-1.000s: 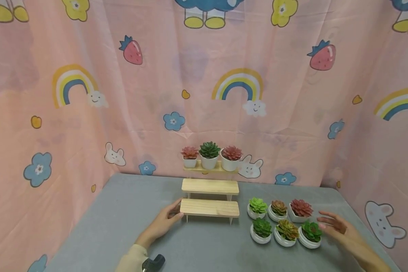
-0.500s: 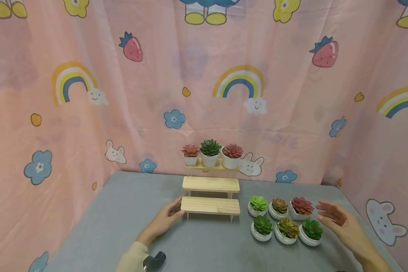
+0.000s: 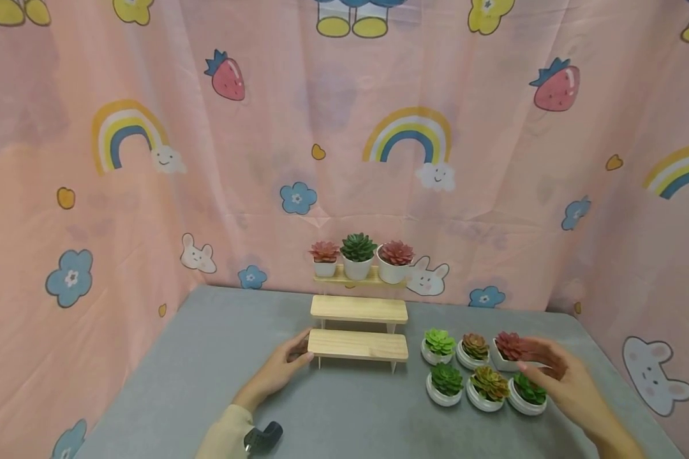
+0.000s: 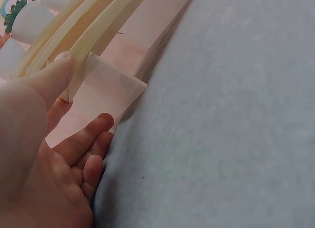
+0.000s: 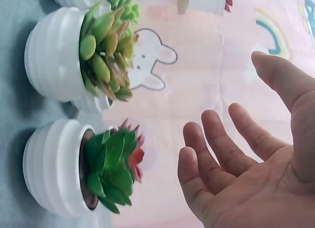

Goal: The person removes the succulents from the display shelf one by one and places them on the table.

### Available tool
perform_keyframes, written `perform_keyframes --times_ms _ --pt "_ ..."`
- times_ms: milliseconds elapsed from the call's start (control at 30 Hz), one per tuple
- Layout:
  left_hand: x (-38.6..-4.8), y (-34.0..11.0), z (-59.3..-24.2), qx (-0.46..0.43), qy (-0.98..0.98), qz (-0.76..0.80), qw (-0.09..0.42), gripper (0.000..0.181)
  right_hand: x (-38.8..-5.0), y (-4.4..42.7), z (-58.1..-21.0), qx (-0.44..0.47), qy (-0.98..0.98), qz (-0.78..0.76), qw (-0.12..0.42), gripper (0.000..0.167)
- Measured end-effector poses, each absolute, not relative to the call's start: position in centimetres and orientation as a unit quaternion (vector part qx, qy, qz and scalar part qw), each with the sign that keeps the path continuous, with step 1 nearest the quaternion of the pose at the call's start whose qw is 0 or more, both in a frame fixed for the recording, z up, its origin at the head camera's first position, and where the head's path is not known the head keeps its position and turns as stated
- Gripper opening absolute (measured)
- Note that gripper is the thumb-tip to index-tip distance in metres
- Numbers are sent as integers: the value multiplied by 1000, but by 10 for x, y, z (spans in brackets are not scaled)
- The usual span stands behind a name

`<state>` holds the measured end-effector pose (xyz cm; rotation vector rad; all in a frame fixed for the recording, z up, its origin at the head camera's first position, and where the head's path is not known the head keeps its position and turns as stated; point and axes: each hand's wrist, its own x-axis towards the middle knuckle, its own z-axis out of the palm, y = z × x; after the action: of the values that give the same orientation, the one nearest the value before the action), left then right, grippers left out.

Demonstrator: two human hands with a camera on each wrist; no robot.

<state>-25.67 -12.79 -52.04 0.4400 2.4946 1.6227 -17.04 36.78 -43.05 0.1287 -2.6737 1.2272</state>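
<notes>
The left hand (image 3: 272, 371) pinches the left end of the lowest plank of a three-tiered stand of pale, grained wood (image 3: 358, 345), by one of its flat, translucent supports. The right hand (image 3: 571, 386), fingers spread and slightly bent, holds nothing; it is beside a dark-red succulent with pointed leaves in a squarish white pot (image 3: 508, 347), and whether they touch cannot be told. Nearest the right thumb is a glossy green succulent in a rounded, ribbed white pot (image 5: 110, 164). These pots stand on a matt grey tabletop (image 3: 207, 395), right of the stand. Behind hangs a creased, printed pink curtain (image 3: 252, 159).
</notes>
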Motion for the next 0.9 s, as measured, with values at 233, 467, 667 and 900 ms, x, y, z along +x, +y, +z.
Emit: perform_keyframes --times_ms 233,467,667,900 --pt "-256 -127 -518 150 821 547 70 63 -168 356 -429 64 -901 415 107 48" --pt "-257 -128 -519 168 819 544 63 63 -169 342 -429 84 -900 418 91 43" --pt "-257 -128 -521 168 824 538 58 63 -169 329 -425 107 -893 426 98 42" --pt "-257 -127 -521 165 826 535 54 63 -173 314 -417 124 -890 429 89 41"
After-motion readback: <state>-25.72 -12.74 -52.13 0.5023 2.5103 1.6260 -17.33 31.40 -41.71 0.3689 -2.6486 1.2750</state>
